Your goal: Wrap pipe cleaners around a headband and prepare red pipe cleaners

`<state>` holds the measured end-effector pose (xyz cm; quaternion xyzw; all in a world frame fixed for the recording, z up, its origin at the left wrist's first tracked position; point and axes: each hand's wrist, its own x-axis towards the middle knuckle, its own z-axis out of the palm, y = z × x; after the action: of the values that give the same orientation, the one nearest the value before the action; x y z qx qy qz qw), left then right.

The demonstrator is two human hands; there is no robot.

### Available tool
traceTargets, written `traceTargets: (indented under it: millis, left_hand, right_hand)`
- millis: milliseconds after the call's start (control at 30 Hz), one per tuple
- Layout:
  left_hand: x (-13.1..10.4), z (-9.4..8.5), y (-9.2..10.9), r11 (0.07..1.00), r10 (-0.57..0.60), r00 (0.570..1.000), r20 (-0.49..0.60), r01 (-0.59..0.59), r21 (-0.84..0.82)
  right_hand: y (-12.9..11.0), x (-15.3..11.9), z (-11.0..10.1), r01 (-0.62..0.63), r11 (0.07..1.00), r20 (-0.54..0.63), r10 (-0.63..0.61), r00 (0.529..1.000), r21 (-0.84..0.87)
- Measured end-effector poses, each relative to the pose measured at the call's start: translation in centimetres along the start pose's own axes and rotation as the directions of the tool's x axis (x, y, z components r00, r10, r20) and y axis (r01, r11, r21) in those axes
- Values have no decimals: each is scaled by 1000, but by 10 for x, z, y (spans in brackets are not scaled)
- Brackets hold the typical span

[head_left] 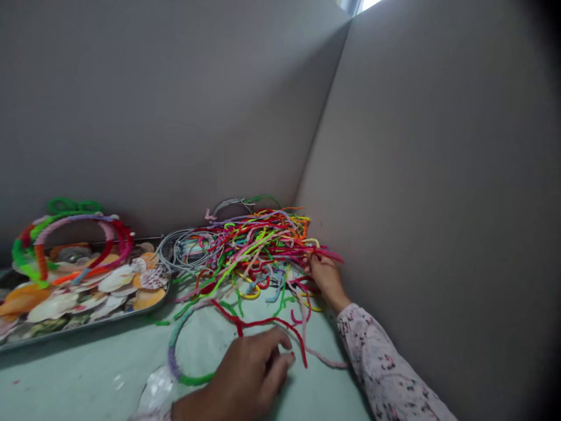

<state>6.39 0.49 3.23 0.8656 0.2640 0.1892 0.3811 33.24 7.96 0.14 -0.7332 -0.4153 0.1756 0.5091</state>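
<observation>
The right hand [323, 273] touches the pipe cleaners [258, 237] in a heap; I cannot tell its fingers' grip. The left hand [249, 371], fingers curled but parted, is at the ring [172, 356] on the worktop [87, 374].

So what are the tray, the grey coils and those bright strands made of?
Tray: probably metal, judging by its thin, grey, faintly shiny rim. Grey coils: likely metal wire, smooth and springing into round loops. Bright strands: fuzzy, so perhaps chenille; any core is hidden.
</observation>
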Motion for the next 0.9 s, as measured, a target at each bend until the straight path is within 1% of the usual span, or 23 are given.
traceTargets:
  millis: [33, 67, 133, 200, 267, 300, 367, 433, 467, 500, 567, 600, 633, 700, 767, 800, 833, 867, 900]
  left_hand:
    - [9, -6, 1, 997, 52, 996, -68, -48, 58]
    - [20, -14, 1, 986, 114, 987, -112, -99, 132]
    - [51, -29, -4, 933, 216, 963, -161, -156, 324]
    - [87, -42, -14, 828, 319, 939, -129, -210, 520]
    - [123, -52, -27, 731, 366, 930, -27, -269, 627]
    - [138, -55, -35, 695, 375, 927, 13, -291, 658]
    - [161, -59, -49, 647, 369, 928, 54, -298, 702]
    - [173, -60, -60, 608, 373, 925, 78, -307, 732]
    - [176, -61, -64, 593, 378, 922, 83, -310, 743]
    - [178, -62, -67, 583, 387, 918, 87, -316, 748]
    - [178, -64, -70, 578, 408, 911, 67, -314, 753]
    - [177, -66, -71, 584, 413, 908, 68, -321, 746]
    - [176, -67, -70, 600, 416, 907, 63, -326, 731]
    - [172, -69, -66, 660, 417, 908, 53, -342, 669]
    - [165, -70, -58, 758, 407, 913, 11, -345, 553]
    - [159, -71, -52, 822, 383, 923, -48, -316, 474]
    - [152, -70, -45, 891, 333, 933, -135, -264, 370]
    - [143, -70, -37, 950, 260, 945, -197, -214, 228]
    - [132, -69, -29, 985, 173, 966, -190, -164, 60]
  right_hand:
    - [-5, 4, -3, 10, 1000, -14, -10, 1000, 9]
    - [-11, 9, -5, 35, 999, -16, -34, 999, 33]
    - [-25, 17, -7, 66, 997, 8, -67, 998, 45]
    - [-39, 22, -9, 93, 995, 58, -92, 994, -22]
    - [-51, 25, -11, 125, 989, 76, -119, 990, -79]
    - [-56, 25, -12, 146, 985, 57, -142, 988, -92]
    - [-65, 25, -16, 219, 969, 24, -217, 976, -119]
    - [-72, 24, -22, 248, 962, 1, -249, 968, -111]
    - [-76, 23, -25, 237, 968, -24, -240, 970, -87]
    - [-80, 21, -28, 203, 978, -28, -205, 978, -49]
    - [-89, 17, -34, 152, 985, -38, -150, 988, 81]
    - [-94, 14, -38, 147, 975, -23, -145, 989, 165]
    - [-99, 10, -42, 155, 961, -25, -154, 988, 229]
    - [-107, 0, -50, 167, 946, -61, -156, 986, 276]
    - [-111, -12, -56, 161, 939, -72, -146, 987, 303]
    - [-112, -18, -58, 142, 938, -31, -140, 990, 316]
    - [-111, -24, -59, 117, 934, 21, -131, 991, 338]
    - [-108, -30, -59, 76, 928, 87, -115, 990, 366]
    - [-105, -35, -57, 27, 918, 156, -96, 983, 396]
